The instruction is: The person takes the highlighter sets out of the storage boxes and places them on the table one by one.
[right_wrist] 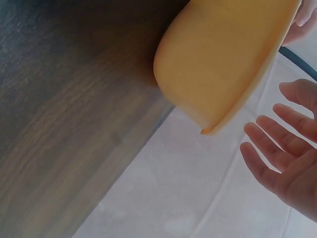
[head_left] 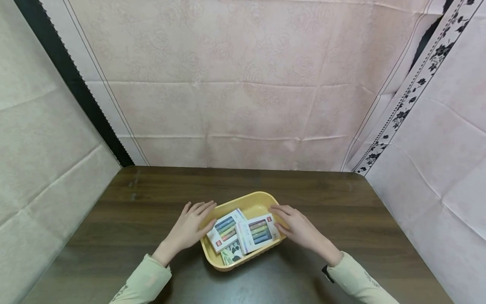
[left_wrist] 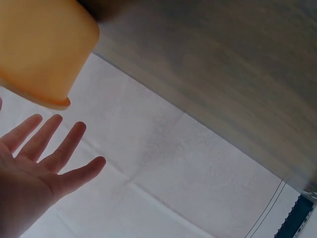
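Observation:
A yellow plastic tub (head_left: 262, 198) sits at a slant on the brown table. Two white boxes lie inside, a left box (head_left: 224, 236) and a right box (head_left: 258, 233), their windows showing several pastel pens or sticks. Partly beneath them is a pack with green leaves and dark shapes (head_left: 232, 253). My left hand (head_left: 192, 223) hovers by the tub's left end, fingers spread. At the right end is my right hand (head_left: 298, 226), its fingers loosely extended. Both wrist views show fingers of the left hand (left_wrist: 47, 158) and right hand (right_wrist: 287, 153) spread below the tub's rim, holding nothing.
The brown wooden table (head_left: 152, 211) extends around the tub. Pale patterned cloth (head_left: 228, 105) hangs behind its far edge, with more cloth on the left (head_left: 45, 169) and right (head_left: 436, 169). A dark band (head_left: 328, 273) circles the right wrist.

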